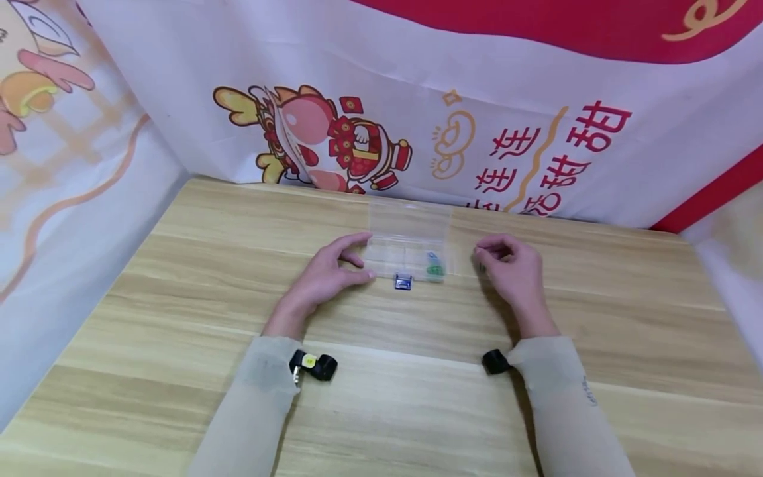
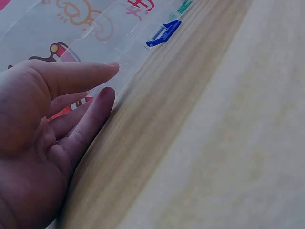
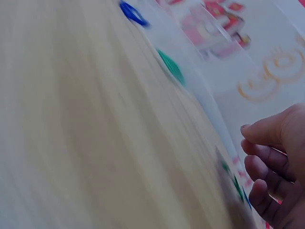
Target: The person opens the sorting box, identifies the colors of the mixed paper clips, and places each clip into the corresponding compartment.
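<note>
A clear plastic box (image 1: 387,255) lay on the wood-grain tabletop (image 1: 393,391), its transparent lid (image 1: 410,220) open on the far side and thin walls dividing its inside. 1 blue clasp (image 1: 403,282) stuck out from the middle of the near edge. Green pieces (image 1: 435,269) and 1 bluish piece (image 1: 432,256) lay in the right-hand part. The left hand (image 1: 324,268) reached around the left end. Just below the right hand's (image 1: 509,262) curled fingers, apart from the box, lay small green and blue bits (image 3: 236,181), blurred.
</note>
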The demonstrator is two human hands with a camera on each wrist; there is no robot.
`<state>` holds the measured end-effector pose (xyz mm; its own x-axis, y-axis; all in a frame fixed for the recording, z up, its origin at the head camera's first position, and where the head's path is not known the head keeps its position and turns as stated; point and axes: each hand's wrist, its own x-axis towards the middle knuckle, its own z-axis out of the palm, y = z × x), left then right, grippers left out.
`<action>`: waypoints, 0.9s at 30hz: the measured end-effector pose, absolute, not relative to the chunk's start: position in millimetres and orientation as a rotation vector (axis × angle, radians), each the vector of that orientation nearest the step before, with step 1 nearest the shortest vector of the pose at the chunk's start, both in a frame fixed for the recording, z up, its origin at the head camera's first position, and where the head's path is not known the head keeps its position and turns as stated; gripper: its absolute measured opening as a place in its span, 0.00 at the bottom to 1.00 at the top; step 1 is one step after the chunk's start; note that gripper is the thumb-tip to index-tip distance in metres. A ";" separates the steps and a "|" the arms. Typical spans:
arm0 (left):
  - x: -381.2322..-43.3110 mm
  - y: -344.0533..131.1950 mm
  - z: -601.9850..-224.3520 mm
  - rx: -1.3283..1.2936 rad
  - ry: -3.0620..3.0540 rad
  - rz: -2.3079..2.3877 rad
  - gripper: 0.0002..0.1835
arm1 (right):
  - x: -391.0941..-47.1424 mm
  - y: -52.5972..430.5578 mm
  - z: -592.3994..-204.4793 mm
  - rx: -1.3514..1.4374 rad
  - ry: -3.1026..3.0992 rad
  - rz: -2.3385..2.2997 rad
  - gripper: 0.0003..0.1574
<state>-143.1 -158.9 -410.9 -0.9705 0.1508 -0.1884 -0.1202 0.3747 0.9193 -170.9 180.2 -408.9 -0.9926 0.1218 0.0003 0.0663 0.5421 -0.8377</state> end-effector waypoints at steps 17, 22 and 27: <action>-144.8 -158.6 -410.2 0.021 2.394 1.632 0.42 | -175.5 230.3 -413.9 -0.390 -2.791 1.318 0.20; -144.9 -156.1 -410.0 0.018 2.397 1.623 0.42 | -177.9 228.2 -413.4 -0.362 -2.853 1.232 0.22; -144.1 -155.4 -410.1 0.001 2.395 1.615 0.42 | -181.5 225.5 -411.9 -0.351 -2.890 1.175 0.21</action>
